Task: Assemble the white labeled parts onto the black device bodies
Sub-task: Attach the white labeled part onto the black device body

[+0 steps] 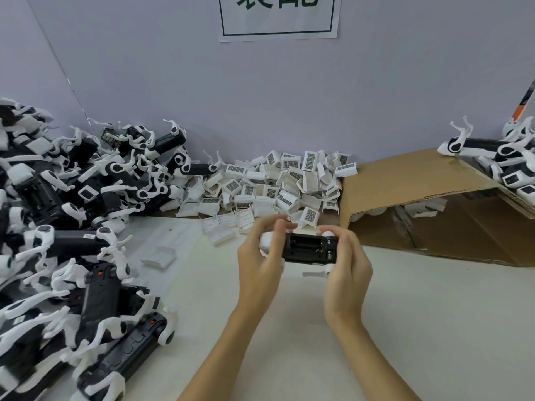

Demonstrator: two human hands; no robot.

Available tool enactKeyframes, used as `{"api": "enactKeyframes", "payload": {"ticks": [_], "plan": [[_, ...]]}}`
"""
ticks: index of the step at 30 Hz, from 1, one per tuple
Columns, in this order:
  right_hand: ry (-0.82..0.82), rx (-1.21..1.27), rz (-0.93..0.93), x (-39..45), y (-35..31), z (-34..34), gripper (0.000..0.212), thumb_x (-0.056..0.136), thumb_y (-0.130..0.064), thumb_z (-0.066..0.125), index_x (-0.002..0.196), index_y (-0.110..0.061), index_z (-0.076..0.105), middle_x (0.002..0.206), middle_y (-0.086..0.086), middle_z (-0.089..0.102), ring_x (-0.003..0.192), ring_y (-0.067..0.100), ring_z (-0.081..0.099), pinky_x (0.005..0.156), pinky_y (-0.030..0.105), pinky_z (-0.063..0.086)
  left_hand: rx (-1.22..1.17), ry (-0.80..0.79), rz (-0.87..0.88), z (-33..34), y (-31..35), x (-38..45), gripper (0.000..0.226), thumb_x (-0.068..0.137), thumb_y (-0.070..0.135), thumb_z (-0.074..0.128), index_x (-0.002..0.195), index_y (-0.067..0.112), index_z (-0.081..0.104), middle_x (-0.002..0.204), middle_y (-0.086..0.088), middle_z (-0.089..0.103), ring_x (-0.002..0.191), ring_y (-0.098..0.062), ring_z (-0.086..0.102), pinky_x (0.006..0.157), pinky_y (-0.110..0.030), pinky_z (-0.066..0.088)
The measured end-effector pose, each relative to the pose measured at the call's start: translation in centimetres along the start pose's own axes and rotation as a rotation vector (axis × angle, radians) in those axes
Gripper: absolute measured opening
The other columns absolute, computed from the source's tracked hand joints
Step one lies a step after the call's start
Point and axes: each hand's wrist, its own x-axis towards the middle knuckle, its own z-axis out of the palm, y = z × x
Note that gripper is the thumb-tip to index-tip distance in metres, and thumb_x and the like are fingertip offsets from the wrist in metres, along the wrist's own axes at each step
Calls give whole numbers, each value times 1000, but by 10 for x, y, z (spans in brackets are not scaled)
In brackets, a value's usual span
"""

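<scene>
A person's two bare forearms reach forward over a pale, off-white table [419, 328]. Both hands hold one black device body [309, 248] just above the table, near its middle. The left hand [262, 257] curls its fingers around the device's left end, where a rounded white piece sticks out. The right hand [347, 261] grips the right end, fingers wrapped over the top. The device lies lengthwise between the hands, its open, hollow compartment facing up.

Just behind the hands, against the wall, sits a loose heap of white labeled parts [278, 183], small plastic covers, many showing dark printed grid labels. A few covers lie apart on the table, one on its own [159, 257] to the left of the hands.

The left side of the table is crowded with a large pile of black devices [72, 227] with white curved arms and wheels, tumbled on top of one another.

To the right, a flattened brown cardboard box [411, 180] leans like a ramp, with white pieces visible in the shadow beneath it. More black-and-white devices [498, 157] rest on its upper right edge.

Behind everything stands a plain pale lilac wall [202, 82]. A white paper sign [278, 15] with a dark green border and large characters, cut off at the top, is fixed to it.
</scene>
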Motion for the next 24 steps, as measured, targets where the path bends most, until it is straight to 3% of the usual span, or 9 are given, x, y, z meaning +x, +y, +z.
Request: {"api": "enactKeyframes", "payload": {"ticks": [2, 5, 7, 11, 14, 17, 19, 22, 24], "plan": [[61, 23, -8, -2, 1, 2, 36, 107, -20, 38, 94, -17, 71, 89, -4, 70, 87, 17, 66, 70, 32, 53, -58, 8, -73, 1, 1, 1, 46, 111, 50, 45, 96, 22, 78, 101, 2, 81, 95, -14, 74, 72, -33, 53], [69, 43, 7, -4, 3, 2, 36, 104, -18, 36, 87, -13, 67, 80, -5, 66, 76, 12, 63, 61, 25, 50, -118, 72, -129, 12, 2, -6, 67, 110, 53, 37, 82, 9, 78, 89, -6, 81, 92, -25, 75, 88, -43, 54], [47, 30, -31, -3, 4, 1, 37, 104, -17, 35, 85, -12, 66, 78, -7, 65, 75, 12, 63, 59, 23, 49, -163, 149, -129, 14, 2, -9, 74, 108, 58, 35, 75, 7, 78, 81, -9, 79, 85, -30, 75, 89, -47, 55], [18, -61, -91, -4, 5, 5, 39, 102, -33, 34, 81, -17, 62, 75, -6, 61, 70, 16, 58, 55, 26, 44, -148, 211, -126, 11, 1, -2, 66, 106, 49, 42, 64, 12, 76, 71, -8, 75, 76, -26, 72, 83, -39, 53], [1, -111, -9, -4, 7, 8, 38, 98, -36, 36, 76, -19, 63, 71, -4, 61, 67, 16, 57, 53, 29, 42, -102, 199, -165, 7, -2, 2, 67, 104, 57, 43, 61, 17, 74, 68, -7, 72, 71, -20, 68, 78, -31, 49], [-61, -272, 235, 9, 8, 5, 45, 92, -44, 34, 71, -22, 67, 63, -6, 66, 63, 15, 63, 60, 32, 43, 22, 42, -304, 1, -3, 7, 78, 94, 82, 39, 68, 18, 74, 62, -11, 62, 55, -18, 55, 59, -29, 43], [-109, -366, 376, 22, 10, -3, 56, 98, -51, 30, 72, -23, 70, 62, -3, 70, 59, 17, 69, 68, 37, 50, 64, -183, -382, -7, -4, 13, 71, 87, 87, 43, 88, 25, 77, 77, 4, 73, 63, -10, 64, 59, -18, 45], [-148, -193, 579, 35, 11, -17, 72, 107, -61, 25, 84, -14, 76, 77, 12, 75, 63, 27, 76, 69, 46, 61, 81, -484, -386, -14, -5, 16, 47, 81, 73, 72, 113, 40, 70, 101, 8, 78, 87, -5, 76, 72, -6, 48], [-186, -86, 630, 39, 12, -24, 83, 106, -70, 19, 92, -14, 78, 85, 14, 78, 74, 31, 78, 68, 38, 57, 5, -451, -392, -10, -7, 15, 34, 86, 55, 83, 110, 32, 74, 96, -1, 80, 81, -22, 80, 74, -16, 56]]}}
